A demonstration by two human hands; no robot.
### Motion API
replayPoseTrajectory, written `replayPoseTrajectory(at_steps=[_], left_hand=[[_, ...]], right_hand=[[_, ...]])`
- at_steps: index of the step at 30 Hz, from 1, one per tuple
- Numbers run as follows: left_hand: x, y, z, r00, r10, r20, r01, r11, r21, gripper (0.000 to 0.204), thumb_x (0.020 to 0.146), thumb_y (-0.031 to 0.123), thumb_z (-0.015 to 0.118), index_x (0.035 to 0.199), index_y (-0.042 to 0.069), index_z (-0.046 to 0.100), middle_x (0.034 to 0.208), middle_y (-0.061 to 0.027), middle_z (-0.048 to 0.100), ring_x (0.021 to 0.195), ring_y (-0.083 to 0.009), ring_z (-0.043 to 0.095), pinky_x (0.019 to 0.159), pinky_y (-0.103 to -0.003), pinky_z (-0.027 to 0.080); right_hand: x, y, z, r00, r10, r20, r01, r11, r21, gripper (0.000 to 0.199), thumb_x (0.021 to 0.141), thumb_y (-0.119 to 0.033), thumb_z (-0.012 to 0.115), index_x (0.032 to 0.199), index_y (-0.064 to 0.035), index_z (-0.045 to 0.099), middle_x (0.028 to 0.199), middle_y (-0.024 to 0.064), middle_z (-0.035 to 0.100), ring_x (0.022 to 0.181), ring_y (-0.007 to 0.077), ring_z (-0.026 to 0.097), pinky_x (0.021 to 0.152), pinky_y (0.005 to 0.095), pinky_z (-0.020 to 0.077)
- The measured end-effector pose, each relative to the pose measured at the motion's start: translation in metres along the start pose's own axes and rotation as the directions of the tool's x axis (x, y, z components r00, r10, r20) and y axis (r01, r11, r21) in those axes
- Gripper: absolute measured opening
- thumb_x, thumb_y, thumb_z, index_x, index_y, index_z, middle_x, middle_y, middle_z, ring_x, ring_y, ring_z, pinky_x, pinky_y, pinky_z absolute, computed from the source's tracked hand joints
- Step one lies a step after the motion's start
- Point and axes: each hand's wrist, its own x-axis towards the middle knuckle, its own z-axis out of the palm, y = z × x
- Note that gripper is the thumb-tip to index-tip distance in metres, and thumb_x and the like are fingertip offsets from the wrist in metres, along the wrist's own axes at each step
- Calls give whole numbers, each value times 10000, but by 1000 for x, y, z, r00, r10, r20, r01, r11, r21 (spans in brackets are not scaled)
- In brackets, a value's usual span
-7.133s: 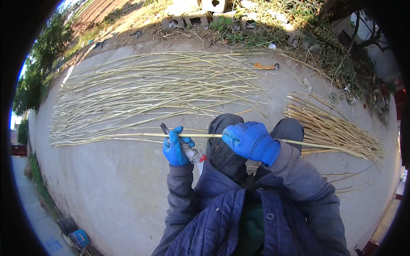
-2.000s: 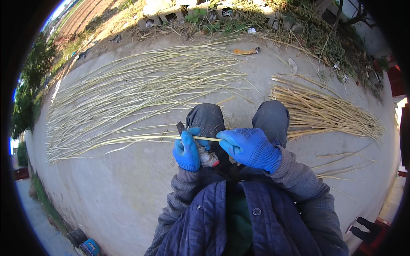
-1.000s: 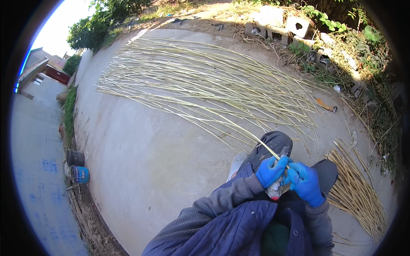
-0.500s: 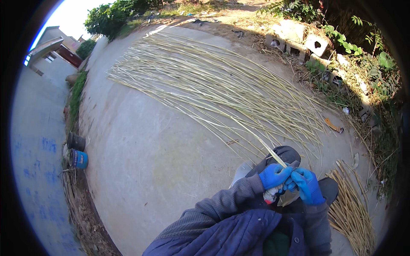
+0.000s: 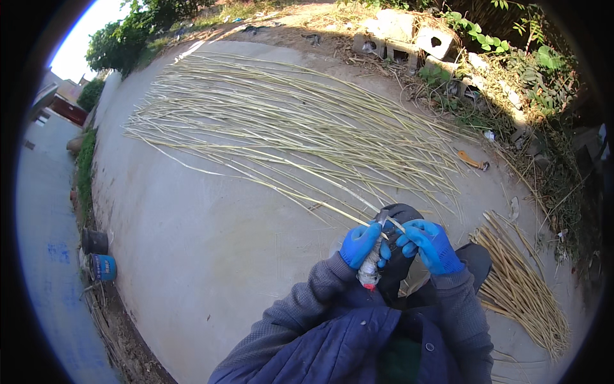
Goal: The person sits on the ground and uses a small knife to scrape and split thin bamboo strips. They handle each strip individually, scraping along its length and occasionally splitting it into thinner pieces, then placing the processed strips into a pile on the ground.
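My left hand (image 5: 361, 245), in a blue glove, is closed round a knife with a cloth-wrapped handle (image 5: 369, 269) that ends in red. Its short grey blade (image 5: 383, 216) points away from me above the fist. Beside the blade, a pale strip of stalk (image 5: 342, 211) runs into the same hand. Gloved in blue too, my right hand (image 5: 430, 245) pinches the near end of a second pale strip (image 5: 361, 200). Both strips stretch away toward the spread of stalks (image 5: 288, 121) on the ground. My palms and the insides of my fingers are hidden.
A bundle of brown stalks (image 5: 521, 288) lies at my right. An orange-handled tool (image 5: 472, 160) rests near the far stalk ends. Hollow blocks (image 5: 435, 43) and weeds line the right edge. A blue bucket (image 5: 102, 267) and a dark bucket (image 5: 94, 242) stand at the left.
My hands have moved apart. One pale stalk ran into them together; now two separate strips show, one at each hand. The knife's blade and wrapped handle are more exposed, and the view has shifted right.
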Motion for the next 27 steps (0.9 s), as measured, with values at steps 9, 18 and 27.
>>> replayPoseTrajectory(at_steps=[9,18,27], left_hand=[[64,-19,-30,997,60,-56,-67,989,-134,468,1041,376,475,1144,-64,597,811,-97,670,603,-182,617,516,-297,507],[144,-4,-38,988,58,-144,-32,984,177,533,1007,480,509,1222,-3,580,858,-96,701,533,-165,612,479,-261,523],[159,-8,34,888,-439,139,437,898,45,490,1031,448,466,1257,29,583,832,4,677,505,-136,526,408,-283,420]], right_hand=[[24,-11,4,927,-374,2,302,746,-593,221,939,-187,620,1077,-24,677,928,141,705,806,227,699,714,337,564],[-112,44,-159,401,-709,-581,206,687,-696,290,913,-185,663,1165,-43,668,1011,166,708,877,271,701,782,355,559],[-233,325,-198,406,-80,-910,-520,799,-302,287,894,-316,586,989,-71,702,946,180,693,892,366,672,787,438,536]])
